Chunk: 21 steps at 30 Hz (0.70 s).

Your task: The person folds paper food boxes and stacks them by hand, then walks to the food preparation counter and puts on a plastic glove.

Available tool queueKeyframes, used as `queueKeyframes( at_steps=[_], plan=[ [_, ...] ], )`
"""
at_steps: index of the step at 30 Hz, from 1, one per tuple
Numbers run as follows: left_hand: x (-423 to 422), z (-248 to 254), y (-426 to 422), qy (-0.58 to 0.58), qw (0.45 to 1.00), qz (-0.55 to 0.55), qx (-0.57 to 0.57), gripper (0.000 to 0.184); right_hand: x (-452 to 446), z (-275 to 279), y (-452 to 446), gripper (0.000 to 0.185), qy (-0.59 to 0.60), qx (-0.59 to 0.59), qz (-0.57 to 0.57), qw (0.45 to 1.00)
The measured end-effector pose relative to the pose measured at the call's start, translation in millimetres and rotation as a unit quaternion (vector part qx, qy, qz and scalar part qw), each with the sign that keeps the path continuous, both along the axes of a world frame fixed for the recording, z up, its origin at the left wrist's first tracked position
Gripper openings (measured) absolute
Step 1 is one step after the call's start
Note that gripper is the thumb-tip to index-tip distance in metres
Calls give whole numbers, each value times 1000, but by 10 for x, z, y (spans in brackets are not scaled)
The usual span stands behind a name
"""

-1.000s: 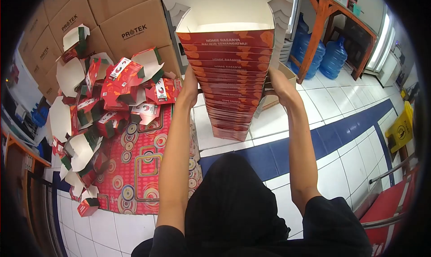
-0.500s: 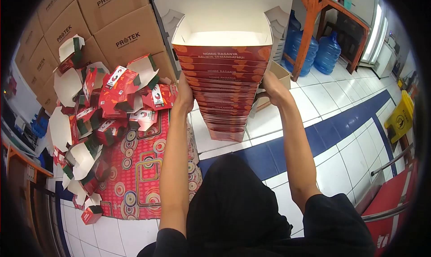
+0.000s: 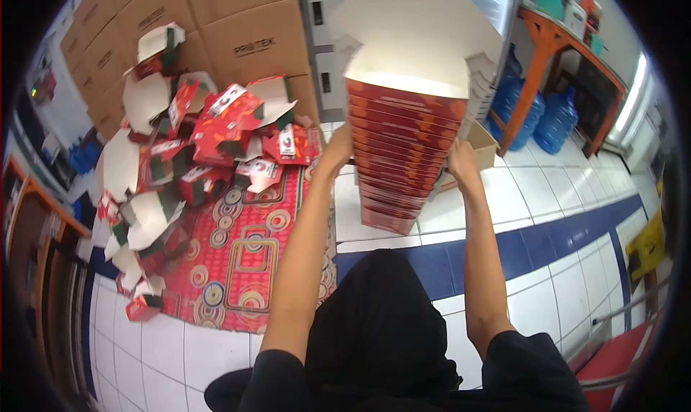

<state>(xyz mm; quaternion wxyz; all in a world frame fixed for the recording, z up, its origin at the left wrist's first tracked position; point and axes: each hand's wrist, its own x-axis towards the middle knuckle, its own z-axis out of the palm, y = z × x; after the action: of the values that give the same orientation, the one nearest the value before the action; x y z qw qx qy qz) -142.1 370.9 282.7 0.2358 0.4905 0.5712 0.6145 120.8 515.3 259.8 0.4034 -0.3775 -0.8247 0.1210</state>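
Observation:
A tall stack of nested red paper boxes (image 3: 403,142) stands in front of me, leaning slightly, its white inner faces and raised lids at the top. My left hand (image 3: 337,151) is closed against the left side of the stack. On the opposite side, my right hand (image 3: 462,161) grips the stack's edge with curled fingers. Both hands' fingertips are partly hidden behind the boxes. The stack's lower end is near the white tiled floor; whether it touches, I cannot tell.
To the left, a heap of loose red boxes (image 3: 219,128) lies on a patterned red mat (image 3: 237,268). Behind it rise brown cartons (image 3: 252,41). Blue water jugs (image 3: 556,120) stand under an orange wooden table (image 3: 536,74). An open brown carton (image 3: 481,142) sits behind the stack.
My view has turned, so the surroundings sit further right. The stack now tilts more, its top leaning rightward. Both hands remain on its sides.

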Motion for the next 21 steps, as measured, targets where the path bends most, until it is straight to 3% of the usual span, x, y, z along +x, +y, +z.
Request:
queueKeyframes(
  at_steps=[2, 3, 5, 7, 8, 10, 12, 14, 16, 18, 19, 21],
  plan=[
    [-38, -156, 91, 40, 999, 17, 21, 63, 14, -144, 76, 42, 17, -46, 3, 999],
    [-239, -316, 295, 27, 997, 10, -68, 71, 19, -122, 56, 46, 56, -123, 26, 990],
    [-100, -195, 193, -11, 998, 33, -52, 77, 34, -79, 30, 55, 144, -270, 52, 951],
    [-200, -150, 210, 5, 997, 7, -72, 78, -33, -36, -88, 59, 210, -311, -23, 927],
    [-215, -147, 192, 3, 998, 18, -68, 78, -34, 4, -171, 57, 260, -275, -40, 925],
    [86, 158, -104, -304, 952, -21, 15, 78, -60, 287, -750, 54, 332, -176, -45, 926],
    [108, 40, -1, -306, 948, -39, 71, 75, -210, 459, -1275, 55, 350, -117, -24, 929],
    [53, -339, 293, -125, 977, 10, 174, 69, -349, 468, -1528, 58, 284, 54, 23, 957],
    [153, -282, 149, -105, 980, 69, 155, 63, -410, 402, -1605, 63, 284, 14, 24, 958],
    [72, -241, 45, -104, 986, 52, 121, 60, -441, 311, -1608, 66, 291, 57, -54, 953],
    [8, -267, -21, -76, 984, 99, 129, 54, -419, 343, -1762, 67, 295, 62, -51, 952],
    [-273, -404, -189, -80, 975, 149, 142, 49, -436, 232, -2035, 57, 324, 77, -22, 943]
  ],
)
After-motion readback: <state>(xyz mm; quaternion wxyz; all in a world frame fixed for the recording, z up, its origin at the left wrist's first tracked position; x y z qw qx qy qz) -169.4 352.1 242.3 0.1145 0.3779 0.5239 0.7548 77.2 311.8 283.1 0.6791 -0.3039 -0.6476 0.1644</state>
